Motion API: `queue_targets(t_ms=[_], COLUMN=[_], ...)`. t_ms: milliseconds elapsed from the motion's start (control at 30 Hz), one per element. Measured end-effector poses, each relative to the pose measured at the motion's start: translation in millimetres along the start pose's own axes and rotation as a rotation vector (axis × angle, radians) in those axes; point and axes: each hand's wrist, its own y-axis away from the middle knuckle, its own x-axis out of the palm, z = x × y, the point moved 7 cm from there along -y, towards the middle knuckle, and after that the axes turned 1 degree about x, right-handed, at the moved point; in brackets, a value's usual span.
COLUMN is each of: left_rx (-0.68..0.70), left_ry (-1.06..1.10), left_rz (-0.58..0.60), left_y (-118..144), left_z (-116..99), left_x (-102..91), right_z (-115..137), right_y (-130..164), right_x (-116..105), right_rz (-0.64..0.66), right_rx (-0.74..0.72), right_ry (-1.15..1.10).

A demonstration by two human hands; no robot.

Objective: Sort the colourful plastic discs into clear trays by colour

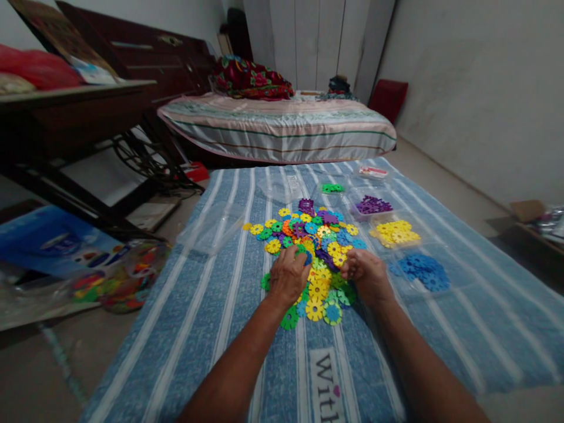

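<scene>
Left hand (288, 275): reaches in from the near edge of the table (176, 352), back upward, fingers bent down onto the left side of the pile; blue disc (308, 257) at the fingertips, whether gripped cannot be told.

Right hand (365, 275): at the pile's right side, fingers curled towards the thumb, gap narrow; whether anything is held cannot be told.

Pile of notched discs (318, 289): mid-table, between the hands and beyond them; yellow, green, blue, purple, orange. Heap runs longest from near edge towards far edge. Single discs round, without a long axis; most lie flat, faces up, some tilted over others.

Surface: blue cloth (462, 329), white stripes running near edge to far edge. Clear plastic tray (215, 229) by the left edge; green discs (332, 188) and purple discs (374, 204) in clear boxes (365, 217); red-and-white pack (372, 171) by the far right corner; yellow discs (396, 232); blue discs (425, 271) towards the right edge.

Room: treadle stand (145, 155) at left; bed (282, 129) beyond the far edge, bearing a red floral blanket (255, 79); pale wall (480, 76) at right.
</scene>
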Motion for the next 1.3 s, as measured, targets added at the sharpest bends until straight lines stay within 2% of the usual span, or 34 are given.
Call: queue_targets(t_ms=[200,600,833,933,1100,1200,1300], left_rx=[0.006,0.009,0.120,0.108,0.038,0.010,-0.026], left_ry=[-0.034,0.076,0.037,0.049,0.075,0.099,0.110], left_rz=[0.020,-0.002,-0.123,-0.189,-0.268,-0.283,-0.287], left_y=[1.4,4.3,7.0,7.9,9.9,11.2,12.9], left_z=[-3.1,-1.1,-6.7,-2.9,6.1,10.5,17.2], left_x=[4.0,0.7,0.0,-4.3,-13.7,-17.2,-18.4], right_z=[-3.7,3.9,1.2,7.0,9.5,3.7,-3.7], right_y=[0.4,6.5,6.9,7.9,7.5,3.6,-0.6], right_x=[0.3,7.8,5.6,6.5,27.7,40.0,46.6], right_rz=[-0.011,-0.012,-0.051,-0.067,0.014,0.028,0.037], right_rx=[0.002,-0.135,-0.199,-0.354,-0.654,-0.707,-0.674], right_ry=[0.036,0.380,0.485,0.685,1.217,1.502,1.697])
